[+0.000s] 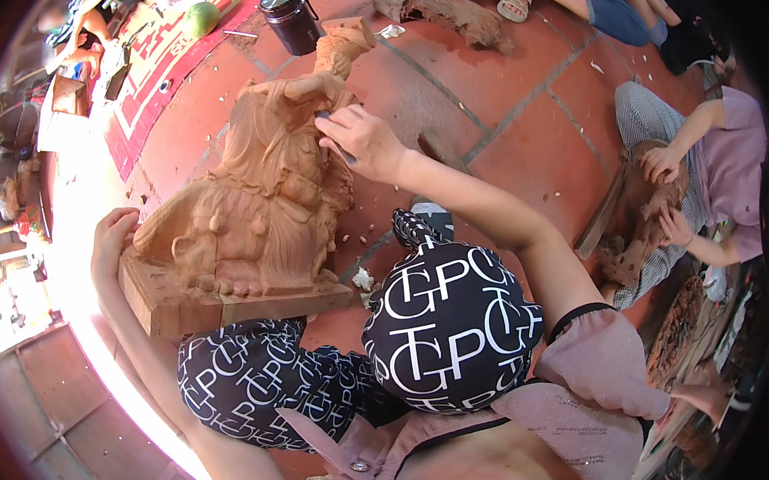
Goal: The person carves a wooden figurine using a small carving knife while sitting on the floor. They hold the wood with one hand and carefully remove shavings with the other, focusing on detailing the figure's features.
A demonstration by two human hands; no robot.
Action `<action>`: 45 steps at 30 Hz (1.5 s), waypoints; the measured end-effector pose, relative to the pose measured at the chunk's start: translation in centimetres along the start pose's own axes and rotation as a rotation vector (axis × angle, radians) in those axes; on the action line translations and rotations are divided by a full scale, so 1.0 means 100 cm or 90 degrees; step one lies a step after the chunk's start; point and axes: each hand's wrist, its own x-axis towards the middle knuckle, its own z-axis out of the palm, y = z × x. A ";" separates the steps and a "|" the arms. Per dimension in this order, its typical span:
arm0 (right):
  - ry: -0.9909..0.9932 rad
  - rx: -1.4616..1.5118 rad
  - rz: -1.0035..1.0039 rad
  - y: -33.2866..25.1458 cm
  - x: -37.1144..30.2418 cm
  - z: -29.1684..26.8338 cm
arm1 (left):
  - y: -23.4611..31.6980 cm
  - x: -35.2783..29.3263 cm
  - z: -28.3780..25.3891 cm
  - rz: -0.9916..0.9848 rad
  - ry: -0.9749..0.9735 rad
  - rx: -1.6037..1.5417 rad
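A reddish-brown wooden carving (243,195) of a robed figure stands on its thick wooden base (206,314) in front of me, between my arms. At the base's left end, my left hand (113,244) curls its fingers over the edge and grips it. My right hand (366,143) is at the figure's upper right side, with fingers closed on a small dark grey strip (350,158) that looks like sandpaper. The strip touches the wood near the figure's raised arm. Most of it is hidden in my fingers.
A dark lidded jug (290,21) stands behind the carving. A green melon (201,19) lies on a red mat (127,136). On the right, a co-worker's hands (671,194) hold another wood piece (636,218). Rough wood (455,19) lies far off; chips dot the red tiles.
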 end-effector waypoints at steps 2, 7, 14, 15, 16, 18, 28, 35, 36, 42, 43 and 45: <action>-0.019 0.019 -0.013 0.001 -0.001 -0.001 | 0.001 0.004 0.002 0.013 -0.003 0.005; 0.013 0.031 -0.063 0.016 0.018 -0.001 | 0.003 -0.006 -0.004 0.009 0.020 -0.008; -0.015 0.018 -0.089 0.014 0.007 -0.004 | -0.008 0.003 0.000 0.041 0.037 0.007; -0.005 0.009 -0.089 0.018 0.012 -0.005 | -0.009 0.004 0.002 0.047 0.037 -0.001; 0.015 0.004 -0.079 0.018 0.018 -0.007 | -0.008 0.004 0.001 0.052 0.040 -0.005; -0.015 -0.006 -0.076 0.012 0.006 -0.003 | -0.009 0.003 0.001 0.056 0.041 -0.003; -0.004 0.045 -0.044 0.014 0.000 -0.002 | -0.006 0.001 0.002 0.049 0.042 -0.004; 0.023 0.153 0.015 0.019 0.005 -0.008 | 0.002 -0.002 0.003 0.027 0.035 -0.046; -0.015 0.186 0.041 0.016 -0.001 -0.011 | -0.002 -0.001 0.003 0.034 0.032 -0.029; 0.048 0.201 0.089 0.000 -0.028 -0.025 | -0.007 0.000 0.001 0.033 0.029 -0.010; 0.060 0.187 0.082 0.002 -0.023 -0.023 | 0.001 -0.003 0.002 0.019 0.019 -0.020; 0.081 0.158 0.069 0.002 -0.015 -0.021 | 0.000 -0.003 0.001 0.011 0.013 -0.014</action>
